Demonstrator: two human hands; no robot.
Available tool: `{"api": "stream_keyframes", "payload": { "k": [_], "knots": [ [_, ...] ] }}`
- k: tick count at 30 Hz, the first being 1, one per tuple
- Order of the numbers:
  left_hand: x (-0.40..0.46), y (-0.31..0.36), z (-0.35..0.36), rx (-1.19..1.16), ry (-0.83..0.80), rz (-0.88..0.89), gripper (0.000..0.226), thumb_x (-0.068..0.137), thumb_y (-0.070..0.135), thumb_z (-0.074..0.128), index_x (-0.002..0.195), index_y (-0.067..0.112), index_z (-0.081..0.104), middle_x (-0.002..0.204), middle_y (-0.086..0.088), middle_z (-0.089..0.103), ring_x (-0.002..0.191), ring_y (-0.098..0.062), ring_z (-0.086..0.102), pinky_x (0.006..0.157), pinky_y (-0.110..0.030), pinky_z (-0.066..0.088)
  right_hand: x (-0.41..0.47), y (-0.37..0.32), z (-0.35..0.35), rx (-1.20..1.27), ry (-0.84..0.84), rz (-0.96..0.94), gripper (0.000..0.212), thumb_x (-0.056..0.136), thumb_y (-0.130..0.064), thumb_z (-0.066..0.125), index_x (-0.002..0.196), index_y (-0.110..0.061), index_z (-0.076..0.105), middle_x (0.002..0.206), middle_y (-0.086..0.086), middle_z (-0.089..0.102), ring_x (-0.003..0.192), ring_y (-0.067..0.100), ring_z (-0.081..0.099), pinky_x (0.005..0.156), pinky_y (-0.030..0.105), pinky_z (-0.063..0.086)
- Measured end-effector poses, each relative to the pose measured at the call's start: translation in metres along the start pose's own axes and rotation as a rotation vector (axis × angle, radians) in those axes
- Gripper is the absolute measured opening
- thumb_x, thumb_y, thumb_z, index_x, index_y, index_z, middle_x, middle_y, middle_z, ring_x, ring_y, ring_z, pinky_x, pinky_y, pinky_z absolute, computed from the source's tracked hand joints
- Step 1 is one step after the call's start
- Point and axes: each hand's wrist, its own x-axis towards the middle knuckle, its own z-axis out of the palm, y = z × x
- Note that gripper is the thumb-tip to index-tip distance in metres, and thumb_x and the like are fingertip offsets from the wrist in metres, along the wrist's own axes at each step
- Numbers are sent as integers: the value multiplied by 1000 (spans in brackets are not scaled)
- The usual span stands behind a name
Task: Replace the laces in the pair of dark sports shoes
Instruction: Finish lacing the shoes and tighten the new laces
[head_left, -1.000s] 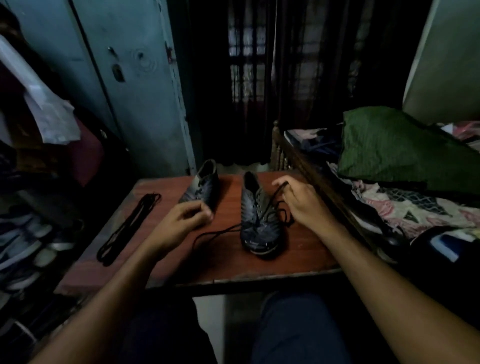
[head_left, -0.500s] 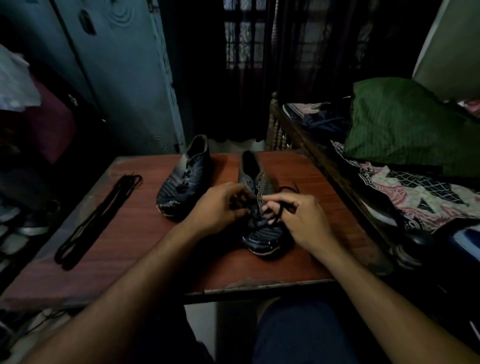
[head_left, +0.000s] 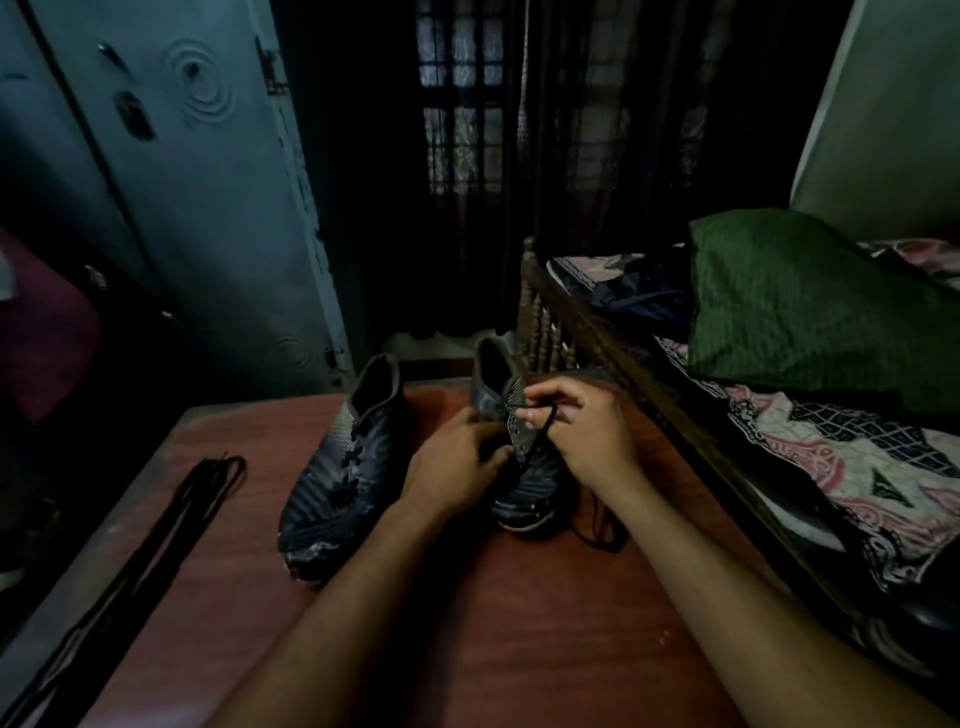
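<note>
L hand (head_left: 457, 467) is gripping the right shoe (head_left: 519, 467) on the table (head_left: 519, 649); R hand (head_left: 582, 436) is pinching its black lace (head_left: 543, 423) w/ curled fingers.

Count: two dark sports shoes (head_left: 340, 470) (head_left: 511, 441), one spare lace bundle (head_left: 156, 551), two hands (head_left: 454, 465) (head_left: 584, 439), one green pillow (head_left: 795, 306).

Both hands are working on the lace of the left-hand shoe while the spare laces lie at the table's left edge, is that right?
Not quite: the head view shows both hands, left hand and right hand, on the right-hand shoe. The left-hand shoe sits untouched. The spare laces do lie at the table's left edge.
</note>
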Motion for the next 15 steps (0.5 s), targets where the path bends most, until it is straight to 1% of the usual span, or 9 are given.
{"api": "stream_keyframes", "payload": {
  "k": [2,3,5,7,8,9,11,13,15],
  "knots": [
    [7,-1,6,-22,19,-12,30,99,44,59,125,31,68,117,4,57,112,-18,60,83,-30,48,12,11,6,-66,-3,-26,28,86,6,71,88,-22,70,100,10,73,89,11,74,82,32,60],
    [9,-1,8,-37,42,-23,30,99,45,59,126,33,67,118,6,56,112,-16,59,81,-27,45,14,17,8,-105,5,-48,26,87,5,70,89,-21,70,100,9,72,88,10,74,80,33,61],
    [11,-2,16,-40,92,-44,31,99,47,59,127,35,66,118,9,56,111,-13,58,78,-25,42,16,29,9,-169,40,-89,23,89,2,69,90,-21,71,95,4,72,86,9,73,76,33,60],
    [12,-4,22,-50,135,-59,32,99,46,61,128,35,66,113,10,54,107,-12,58,77,-26,43,19,35,4,-198,59,-109,21,88,1,70,90,-20,71,93,-1,71,85,7,71,75,27,57],
    [13,-5,24,-81,146,-60,32,98,44,64,128,33,67,109,11,52,104,-12,58,78,-27,44,20,34,1,-214,60,-124,20,88,1,70,90,-19,72,94,-4,69,86,7,69,75,26,57],
    [14,-8,26,-131,148,-53,32,96,40,67,127,32,69,105,12,49,101,-12,58,79,-28,46,22,33,-3,-233,55,-139,21,87,2,70,90,-19,72,95,-7,67,88,7,68,77,28,57],
    [19,-16,28,-246,144,-35,31,92,33,74,123,30,72,101,13,48,96,-9,56,82,-29,48,26,33,-9,-236,39,-152,23,86,5,69,90,-17,73,95,-12,63,89,10,67,79,35,60],
    [23,-21,30,-317,132,-26,30,90,27,78,119,31,74,100,14,49,95,-3,54,85,-24,46,30,34,-14,-244,0,-132,26,84,6,70,90,-18,73,95,-12,62,88,13,68,79,39,60],
    [23,-22,30,-348,128,-19,31,89,23,78,117,32,74,101,17,49,97,1,53,87,-18,44,33,36,-16,-270,-66,-103,27,82,5,74,93,-20,73,94,-7,65,85,13,70,80,36,60]
  ]
}}
